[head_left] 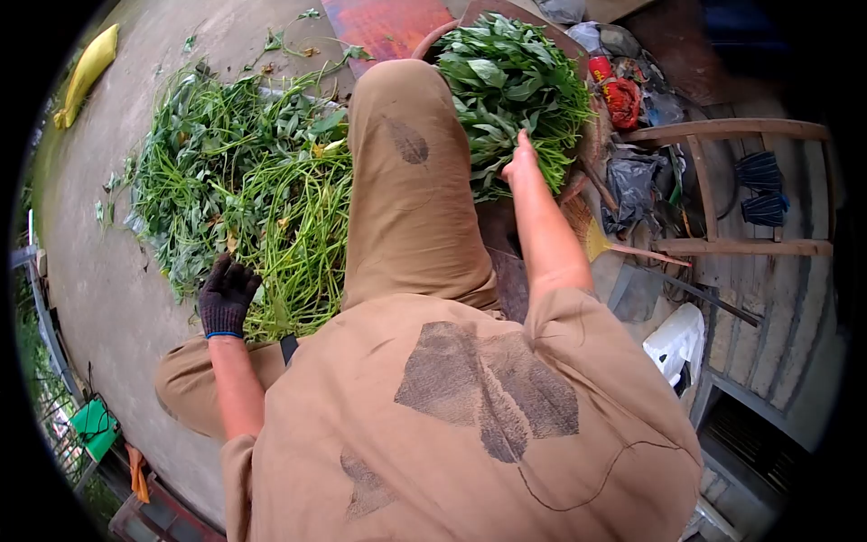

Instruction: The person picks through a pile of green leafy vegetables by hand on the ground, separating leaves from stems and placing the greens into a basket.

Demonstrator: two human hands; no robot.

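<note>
My left hand point(229, 296), in a dark knitted glove with a blue cuff, is at the lower left edge of a wide heap of leafy green stems point(271, 194) on the ground. Its fingers are apart, and nothing shows in them. On the other side of my raised knee, my bare right hand point(521, 161) rests against a dense bundle of greens point(506, 81) in a round brown container point(432, 41). The thumb or a finger points up along the leaves; the other fingers are hidden, so their grip cannot be made out.
A yellow sack point(88, 74) lies at the far left. To the right are a wooden frame point(704, 185), black plastic point(632, 185), a red package point(619, 95), a broom point(594, 239) and a white bag point(675, 343). A red board point(384, 27) lies ahead.
</note>
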